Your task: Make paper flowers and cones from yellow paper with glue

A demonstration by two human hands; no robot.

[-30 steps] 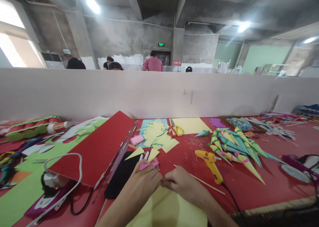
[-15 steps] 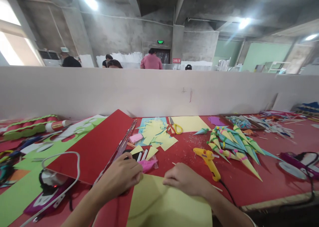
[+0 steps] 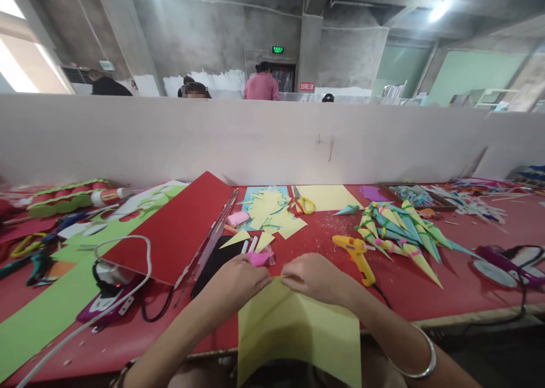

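A large sheet of yellow paper (image 3: 300, 331) hangs over the table's front edge, its far edge pinched between both hands. My left hand (image 3: 240, 277) is closed on that edge, with the fingertips pointing right. Close beside it, my right hand (image 3: 313, 275) grips the same edge, knuckles up. The sheet bows between the hands and my lap. Just beyond my left hand lie a pink plastic packet (image 3: 260, 257), white sticks (image 3: 252, 244) and a dark flat object (image 3: 213, 263). To the right of my right hand rests a yellow glue gun (image 3: 356, 257).
Several paper cones (image 3: 404, 229) are heaped at right. Yellow paper scraps (image 3: 268, 209) and scissors (image 3: 301, 203) lie toward the back. A red board (image 3: 170, 229) leans at left, near a purple power strip (image 3: 106, 303) with a white cable. A white partition (image 3: 264, 144) closes off the back.
My left hand has moved right and closed on the paper's far edge beside my right hand. The sheet has lifted and now bows. The view has tilted down slightly.
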